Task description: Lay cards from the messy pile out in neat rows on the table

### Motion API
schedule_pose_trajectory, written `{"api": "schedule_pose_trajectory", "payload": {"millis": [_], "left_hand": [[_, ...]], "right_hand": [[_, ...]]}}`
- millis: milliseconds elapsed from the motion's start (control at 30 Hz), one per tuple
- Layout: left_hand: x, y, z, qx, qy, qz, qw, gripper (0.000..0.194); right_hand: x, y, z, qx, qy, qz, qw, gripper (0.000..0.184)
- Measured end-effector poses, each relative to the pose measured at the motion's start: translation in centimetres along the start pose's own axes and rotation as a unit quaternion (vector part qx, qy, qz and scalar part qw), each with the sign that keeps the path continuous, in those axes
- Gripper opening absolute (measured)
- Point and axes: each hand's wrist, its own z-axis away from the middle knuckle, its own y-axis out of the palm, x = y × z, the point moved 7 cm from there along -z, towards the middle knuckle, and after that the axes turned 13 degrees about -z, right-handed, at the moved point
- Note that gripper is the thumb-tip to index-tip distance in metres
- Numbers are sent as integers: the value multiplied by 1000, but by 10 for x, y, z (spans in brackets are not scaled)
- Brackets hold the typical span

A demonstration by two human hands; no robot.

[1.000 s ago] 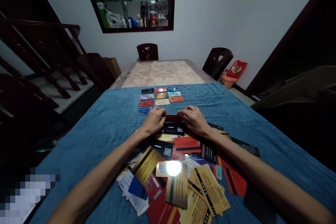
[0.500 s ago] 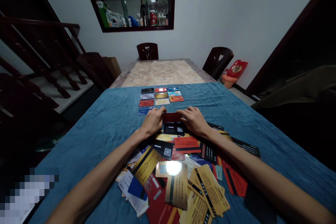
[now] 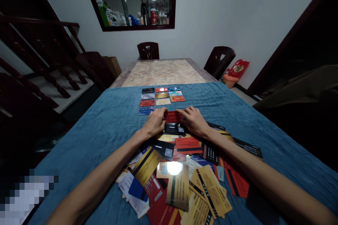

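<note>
Between my two hands is a red card [image 3: 173, 116], its printed face now turned toward me. My left hand [image 3: 155, 121] pinches its left end, and my right hand [image 3: 194, 121] has its fingers on the right end. Just below it a black card [image 3: 174, 128] with a small square code lies at the top of a loose heap. The heap holds several overlapping cards, among them an orange-red card [image 3: 188, 145] and a gold card [image 3: 177, 188]. Beyond my hands, cards lie in neat columns, with a blue card [image 3: 146, 111] nearest my left fingers.
A blue cloth [image 3: 105, 126] covers the near part of the table, and the patterned tabletop [image 3: 169, 72] shows beyond it. Dark chairs [image 3: 148, 51] stand around the far end. At the lower left is a pixelated patch.
The red card has tilted, so more of its printed face shows between my fingers. Both hands stay in nearly the same place, and the heap and columns are unchanged.
</note>
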Motion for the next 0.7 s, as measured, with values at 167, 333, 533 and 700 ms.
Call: {"api": "schedule_pose_trajectory", "payload": {"millis": [167, 333, 533, 700], "left_hand": [[0, -3, -1, -18, 9, 17, 1000, 37], [-3, -6, 0, -22, 18, 27, 999, 36], [-7, -10, 1, -9, 30, 16, 999, 38], [-7, -13, 1, -10, 34, 3, 999, 45]], "right_hand": [[2, -5, 0, -21, -19, 13, 1000, 47], [2, -7, -1, -17, -24, 29, 999, 52], [5, -12, -1, -15, -26, 50, 998, 52], [7, -16, -1, -3, -29, 45, 999, 50]]}}
